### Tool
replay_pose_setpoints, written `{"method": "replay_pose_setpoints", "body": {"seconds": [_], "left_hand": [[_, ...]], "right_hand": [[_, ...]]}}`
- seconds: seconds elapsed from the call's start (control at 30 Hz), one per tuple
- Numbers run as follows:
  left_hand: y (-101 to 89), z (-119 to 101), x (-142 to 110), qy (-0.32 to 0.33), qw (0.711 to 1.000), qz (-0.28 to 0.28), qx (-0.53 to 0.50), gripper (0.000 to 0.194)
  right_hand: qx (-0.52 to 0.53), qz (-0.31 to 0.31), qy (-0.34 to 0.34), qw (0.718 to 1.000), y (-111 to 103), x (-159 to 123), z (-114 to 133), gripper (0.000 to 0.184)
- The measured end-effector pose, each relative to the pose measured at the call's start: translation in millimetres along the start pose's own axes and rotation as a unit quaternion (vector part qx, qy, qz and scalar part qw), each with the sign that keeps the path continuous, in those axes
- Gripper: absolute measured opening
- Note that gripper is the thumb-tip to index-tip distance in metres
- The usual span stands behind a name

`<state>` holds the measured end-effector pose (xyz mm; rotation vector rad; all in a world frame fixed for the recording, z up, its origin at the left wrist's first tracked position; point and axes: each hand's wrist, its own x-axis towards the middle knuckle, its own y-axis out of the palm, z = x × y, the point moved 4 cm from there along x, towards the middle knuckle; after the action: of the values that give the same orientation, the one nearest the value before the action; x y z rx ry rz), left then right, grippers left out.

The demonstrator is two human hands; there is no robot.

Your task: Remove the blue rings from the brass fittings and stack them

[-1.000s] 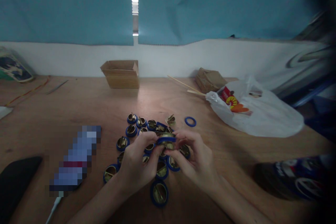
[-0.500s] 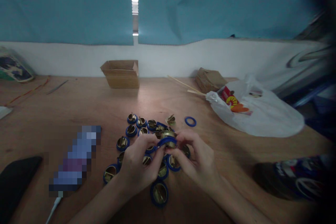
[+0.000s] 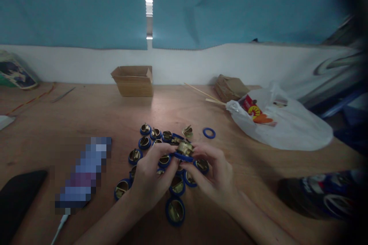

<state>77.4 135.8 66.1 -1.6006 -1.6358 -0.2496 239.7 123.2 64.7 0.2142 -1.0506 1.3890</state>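
Observation:
Between my two hands, a little above the table, is a round brass fitting (image 3: 184,147) with a blue ring (image 3: 183,157) at its lower side. My left hand (image 3: 155,174) pinches the left side with thumb and fingertips. On the opposite side my right hand (image 3: 215,174) grips the same piece. Fingers partly hide how far the ring sits around the brass. Below and around the hands lie several brass fittings with blue rings (image 3: 175,210), their crossbars showing. Just beyond, a bare brass fitting (image 3: 188,131) and a loose blue ring (image 3: 209,133) rest apart.
At the back stands an open cardboard box (image 3: 135,86); a brown package (image 3: 230,87) and white plastic bag (image 3: 287,126) lie right of it. A dark bottle (image 3: 319,195) lies at right. On the left are a cabled phone (image 3: 83,176) and a black object (image 3: 20,199).
The held fitting has tilted between my fingers, showing more of its brass side, with the blue ring now lower. Both hands keep nearly the same place.

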Motion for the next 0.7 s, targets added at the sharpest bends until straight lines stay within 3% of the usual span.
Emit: {"method": "replay_pose_setpoints", "body": {"seconds": [0.3,0.53,0.7], "left_hand": [[-0.6,0,2,-0.009,1.0,-0.005,0.007,0.022],[-0.2,2,1,-0.011,1.0,0.002,0.015,0.022],[-0.4,3,1,-0.007,1.0,0.011,0.018,0.023]], "right_hand": [[0.025,0.035,-0.025,0.999,-6,8,10,0.033],[0.071,0.015,-0.016,0.997,-7,8,9,0.042],[0.025,0.032,-0.025,0.999,-7,13,13,0.031]]}}
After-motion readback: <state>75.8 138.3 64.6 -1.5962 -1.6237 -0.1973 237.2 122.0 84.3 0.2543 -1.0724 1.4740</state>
